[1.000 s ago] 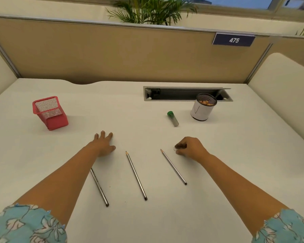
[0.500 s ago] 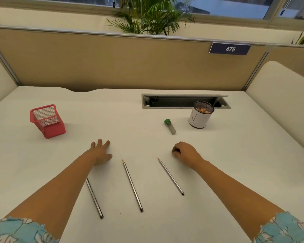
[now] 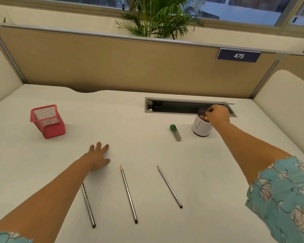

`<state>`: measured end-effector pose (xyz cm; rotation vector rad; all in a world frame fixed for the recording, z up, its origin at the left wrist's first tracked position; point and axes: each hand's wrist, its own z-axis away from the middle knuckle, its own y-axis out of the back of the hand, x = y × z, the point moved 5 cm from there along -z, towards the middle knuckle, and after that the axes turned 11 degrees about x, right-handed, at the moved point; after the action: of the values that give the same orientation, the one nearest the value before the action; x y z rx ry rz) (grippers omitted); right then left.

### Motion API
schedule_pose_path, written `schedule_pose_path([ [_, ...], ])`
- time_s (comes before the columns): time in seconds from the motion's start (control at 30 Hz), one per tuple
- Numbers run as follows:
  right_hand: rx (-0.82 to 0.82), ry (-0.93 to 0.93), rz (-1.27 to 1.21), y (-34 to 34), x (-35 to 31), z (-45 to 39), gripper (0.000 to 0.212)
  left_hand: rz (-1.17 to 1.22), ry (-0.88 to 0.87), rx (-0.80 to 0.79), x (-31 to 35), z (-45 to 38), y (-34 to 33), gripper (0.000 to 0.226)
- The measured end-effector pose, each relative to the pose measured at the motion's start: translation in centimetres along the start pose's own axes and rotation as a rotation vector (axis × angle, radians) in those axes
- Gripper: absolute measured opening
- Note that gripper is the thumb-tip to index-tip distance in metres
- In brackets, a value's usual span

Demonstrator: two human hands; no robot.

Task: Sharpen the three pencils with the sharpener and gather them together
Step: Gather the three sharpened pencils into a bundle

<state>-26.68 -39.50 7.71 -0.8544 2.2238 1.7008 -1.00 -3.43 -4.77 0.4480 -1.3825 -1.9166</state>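
Observation:
Three grey pencils lie side by side on the white desk, tips pointing away from me: the left pencil [image 3: 88, 206], the middle pencil [image 3: 128, 193] and the right pencil [image 3: 169, 186]. My left hand [image 3: 98, 156] rests flat on the desk with fingers spread, covering the left pencil's far end. A clear tube with a green cap [image 3: 175, 132] lies beyond the pencils. My right hand [image 3: 218, 114] hovers over the rim of a white cup [image 3: 200, 128] that holds shavings, fingertips pinched together. Whether anything is in the pinch is hidden.
A red mesh holder [image 3: 47, 121] stands tilted at the left. An open cable slot [image 3: 174, 106] is cut into the desk behind the cup. A tan partition [image 3: 130, 67] closes the far edge, with padded dividers on both sides.
My right hand has left the spot by the right pencil's tip and reached out to the white cup, fingers still pinched. The view has tilted up. The left hand stays put.

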Motion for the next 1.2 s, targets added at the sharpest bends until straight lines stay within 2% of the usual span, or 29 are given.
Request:
schedule_pose_path([
  [0.2, -0.031, 0.017, 0.134, -1.2, -0.3, -0.5, 0.025, 0.013, 0.011, -0.012, -0.2, -0.4, -0.3, 0.071],
  [0.33, 0.051, 0.016, 0.182, -0.7, -0.3, -0.1, 0.023, 0.017, 0.013, -0.006, -0.1, -0.3, -0.2, 0.071],
  [0.47, 0.14, 0.022, 0.073, 0.2, -0.7, 1.0, 0.02, 0.006, 0.012, -0.007, 0.0, -0.3, -0.1, 0.071],
  [0.57, 0.155, 0.024, -0.079, 0.6, -2.1, 3.3, 0.025, 0.005, 0.01, 0.004, 0.0, 0.0, 0.1, 0.071],
  [0.7, 0.074, 0.133, -0.193, -0.6, -5.0, 8.5, 0.022, 0.005, 0.003, 0.021, -0.1, 0.1, 0.1, 0.071],
  [0.83, -0.127, 0.176, -0.21, -2.8, -7.0, 15.6, 0.022, 0.026, -0.009, 0.063, -0.4, 0.0, 0.2, 0.071],
  [0.93, -0.252, 0.169, -0.223, -3.9, -7.4, 21.0, 0.022, 0.149, -0.011, 0.132, -0.9, 0.4, 0.6, 0.065],
  [1.03, -0.341, 0.147, -0.213, -4.5, -6.8, 25.2, 0.023, 0.427, 0.043, 0.283, -2.0, 1.6, 1.1, 0.055],
  [1.2, -0.356, 0.072, -0.211, -4.5, -4.8, 28.1, 0.02, 0.649, 0.151, 0.57, -4.4, 5.1, 1.9, 0.042],
])
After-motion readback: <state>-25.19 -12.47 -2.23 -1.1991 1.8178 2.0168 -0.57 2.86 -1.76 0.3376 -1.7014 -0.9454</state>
